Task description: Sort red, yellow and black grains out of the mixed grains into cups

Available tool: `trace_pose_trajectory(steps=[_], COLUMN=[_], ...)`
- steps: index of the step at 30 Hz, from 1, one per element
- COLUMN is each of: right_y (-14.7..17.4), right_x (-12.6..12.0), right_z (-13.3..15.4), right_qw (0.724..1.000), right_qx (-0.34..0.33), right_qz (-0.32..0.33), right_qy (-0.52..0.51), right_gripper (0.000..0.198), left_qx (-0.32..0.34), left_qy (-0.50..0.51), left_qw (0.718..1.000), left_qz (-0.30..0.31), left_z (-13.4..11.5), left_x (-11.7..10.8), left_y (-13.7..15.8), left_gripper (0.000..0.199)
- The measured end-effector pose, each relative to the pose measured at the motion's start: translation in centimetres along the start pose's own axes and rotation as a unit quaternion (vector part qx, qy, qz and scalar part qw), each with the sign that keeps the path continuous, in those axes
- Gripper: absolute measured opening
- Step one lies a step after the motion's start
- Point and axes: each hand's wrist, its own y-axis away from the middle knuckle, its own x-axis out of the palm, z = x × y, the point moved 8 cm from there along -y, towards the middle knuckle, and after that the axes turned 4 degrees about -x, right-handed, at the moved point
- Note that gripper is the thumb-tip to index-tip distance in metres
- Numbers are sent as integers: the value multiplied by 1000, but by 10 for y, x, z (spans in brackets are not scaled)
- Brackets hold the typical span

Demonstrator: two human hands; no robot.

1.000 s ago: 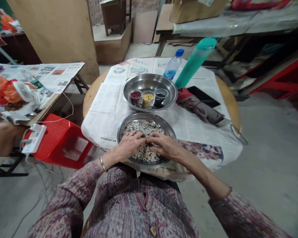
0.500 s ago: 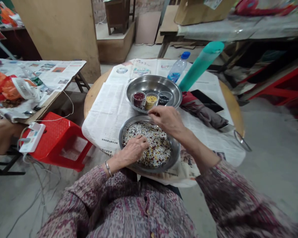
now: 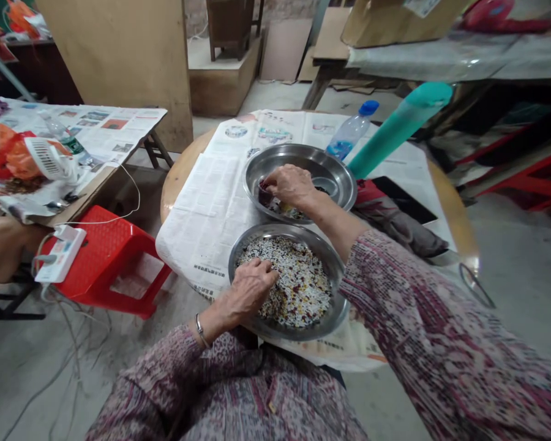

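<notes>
The near steel basin (image 3: 344,313) holds a mix of white grains (image 3: 298,275) with red, yellow and black beans among them. My left hand (image 3: 252,285) rests over its left side, fingers curled down at the grains; what they pinch, if anything, is too small to see. Inside the far steel basin (image 3: 349,177) stand clear cups. My right hand (image 3: 291,185) reaches over it, fingertips pinched together at the mouth of the cup of dark red beans (image 3: 264,184). That hand and wrist mostly cover the yellow and black bean cups.
Newspaper (image 3: 197,202) covers the round table. Behind the far basin are a blue-capped bottle (image 3: 351,131) and a tall teal cylinder (image 3: 401,128). Dark cloth (image 3: 404,229) lies to the right. A red stool (image 3: 105,263) bearing a power strip (image 3: 62,254) stands left, near another person's leg (image 3: 7,245).
My right hand has moved forward from above the near basin's back rim to the red bean cup. My left hand stays at the grains. The view has shifted slightly.
</notes>
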Motion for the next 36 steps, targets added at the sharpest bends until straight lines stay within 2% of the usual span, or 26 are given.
trace_pose_trajectory(steps=[7,10,12,15,17,19,21,23,26,30,34,36], right_y=[-6,0,15,64,110,160,203,227,227,206,199,200], right_x=[7,-1,-9,-15,-2,22,45,63,70,57,51,53], right_z=[-4,-6,-4,9,24,44,61,65,47,10,-6,-3], right_qw=[1000,998,996,990,986,975,955,947,968,995,999,998], right_qx=[-2,-2,-9,-52,-89,-133,-181,-188,-150,-61,22,35], right_qz=[-20,-54,-76,-75,-7,93,166,200,146,27,-17,-25], right_qy=[2,-21,-45,-106,-138,-149,-165,-166,-137,-71,-29,-39], right_gripper=[24,24,23,22,19,15,19,18,21,23,25,27], left_qx=[-1,1,-5,-37,-55,-55,-41,-26,-22,-33,-102,-123], left_qy=[13,11,6,-2,-3,6,28,52,64,32,-18,-27], left_qw=[1000,1000,1000,999,998,998,996,994,994,999,994,991], left_qz=[12,15,15,8,16,38,68,96,91,27,-32,-35], left_z=[0,0,1,6,8,6,1,-3,-5,3,22,27], left_x=[2,4,3,-4,-6,-7,-4,0,3,-2,-14,-15], left_y=[0,-1,-1,5,13,21,27,28,12,-24,-41,-39], left_gripper=[19,20,20,17,34,43,32,17,24,34,22,31])
